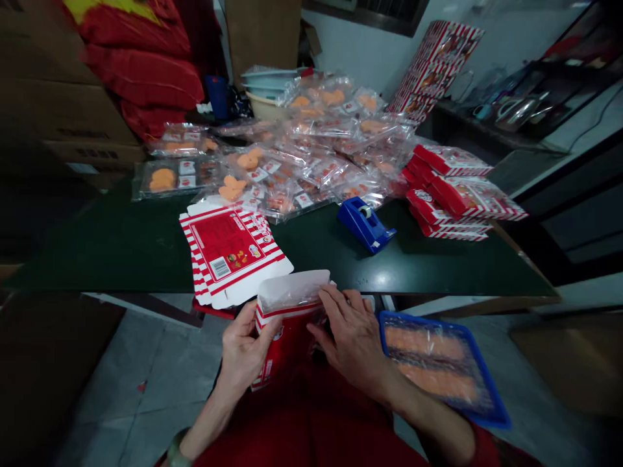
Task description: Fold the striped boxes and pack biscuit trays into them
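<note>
The person's left hand (246, 347) is gripping a red-and-white striped carton (281, 337) from the side, with the thumb lying up along its wall and the fingers wrapped out of sight behind it. The carton is standing open-ended and tilted in front of the person's red shirt (316, 421), just below the table edge, with its white inner flap (293, 290) sticking up. The right hand (350, 334) is arched over the carton's mouth with its fingers (335, 301) spread across the near edge, and clear plastic is showing at the opening (317, 318); whether those fingers are pinching anything inside, I cannot tell. Just beside the right forearm, a blue tray (442, 366) of orange food sealed in clear film is sitting tilted. A light-coloured band (178, 451) is circling the left wrist. On the dark green table (413, 272) ahead, a stack of flat printed cartons (231, 256) is lying near a blue tape dispenser (365, 224). Behind them, a heap of clear packets of orange snacks (316, 149) is spreading across the tabletop, and folded red-and-white boxes (450, 194) are piled at the right. Further back, stacked bowls (267, 87) are sitting by the heap, while red sacks (141, 78) are piled against brown cardboard cartons (63, 97).
</note>
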### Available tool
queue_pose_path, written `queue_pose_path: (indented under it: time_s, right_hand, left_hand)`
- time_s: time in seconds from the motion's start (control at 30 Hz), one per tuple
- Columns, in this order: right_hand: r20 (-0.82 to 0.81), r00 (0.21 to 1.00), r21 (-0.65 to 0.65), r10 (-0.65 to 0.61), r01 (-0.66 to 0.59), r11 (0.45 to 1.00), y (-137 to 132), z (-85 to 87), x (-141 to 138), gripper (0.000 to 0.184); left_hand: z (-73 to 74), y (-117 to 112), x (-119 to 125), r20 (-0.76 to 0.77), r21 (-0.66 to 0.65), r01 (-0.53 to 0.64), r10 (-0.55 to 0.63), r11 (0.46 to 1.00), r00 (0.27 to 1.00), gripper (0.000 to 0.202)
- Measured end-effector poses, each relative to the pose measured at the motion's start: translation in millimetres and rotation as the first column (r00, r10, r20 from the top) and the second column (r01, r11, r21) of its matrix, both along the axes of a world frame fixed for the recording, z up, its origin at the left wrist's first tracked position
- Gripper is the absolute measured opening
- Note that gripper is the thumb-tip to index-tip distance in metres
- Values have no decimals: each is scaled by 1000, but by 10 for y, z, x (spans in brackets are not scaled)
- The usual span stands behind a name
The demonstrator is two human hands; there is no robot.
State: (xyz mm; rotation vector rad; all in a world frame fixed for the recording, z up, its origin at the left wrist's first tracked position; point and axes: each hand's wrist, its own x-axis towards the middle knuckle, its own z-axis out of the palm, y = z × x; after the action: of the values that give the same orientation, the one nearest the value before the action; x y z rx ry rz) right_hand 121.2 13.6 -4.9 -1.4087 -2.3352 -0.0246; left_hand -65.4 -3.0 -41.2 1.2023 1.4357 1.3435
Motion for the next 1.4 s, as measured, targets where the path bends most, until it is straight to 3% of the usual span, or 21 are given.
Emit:
queue_pose_path:
  time_s: [0.1,0.2,0.33,0.47,0.57,0.63,0.7,0.77,0.87,1.03,1.13,1.2,1.3,1.37,1.4]
  right_hand:
    - [-72,997,-111,11,-19,994,20,64,8,27]
    - [-136,991,-142,10,-29,989,0,79,-15,17]
    - [-167,986,-110,4,-23,994,-27,-13,-95,16]
    - [-320,936,-39,143,-164,986,70,-136,-95,17]
    - [-620,776,48,117,-112,993,150,-257,-51,22]
    - [-777,629,9,25,-28,1000,159,-354,-55,27]
    - [-831,556,-74,-19,-77,994,137,-445,-94,30]
    - [-831,557,-110,-7,-151,982,102,-513,-148,32]
    - [-821,569,-40,49,-143,989,67,-560,-203,35]
    - [-802,585,-35,116,-240,970,80,-542,-201,25]
    - [-873,488,-93,25,-216,972,93,-504,-194,18]
    - [-925,371,-177,-86,-219,960,91,-471,-186,15]
    - [-948,149,-316,-281,-344,884,77,-407,-158,7]
    - [-922,59,-367,-382,-446,816,72,-354,-128,29]
    - [-909,63,-386,-411,-497,777,74,-328,-110,36]
  left_hand:
    - [-19,-34,18,2,27,8,-8,1000,1000,32]
    - [-59,-60,29,31,65,-24,22,998,999,27]
    - [-180,-100,62,57,167,-199,193,966,980,42]
    - [-323,-121,5,-123,324,-275,329,905,936,39]
    - [-341,-100,-119,-162,239,-259,302,936,940,32]
    - [-309,-70,-196,-57,148,-273,284,950,957,34]
    - [-271,-32,-243,83,88,-258,251,962,964,36]
    - [-249,6,-259,200,49,-197,184,979,962,38]
    - [-265,46,-256,266,-2,-134,130,991,955,35]
    - [-271,68,-223,188,46,-360,346,932,919,21]
    - [-161,79,-148,250,35,-383,363,923,898,22]
    - [-45,87,-82,380,-30,-329,315,944,870,19]
    - [135,99,-16,540,-114,-224,250,968,803,37]
    - [222,106,-8,555,-158,-125,192,980,809,38]
    - [250,109,-9,548,-178,-83,169,981,820,33]
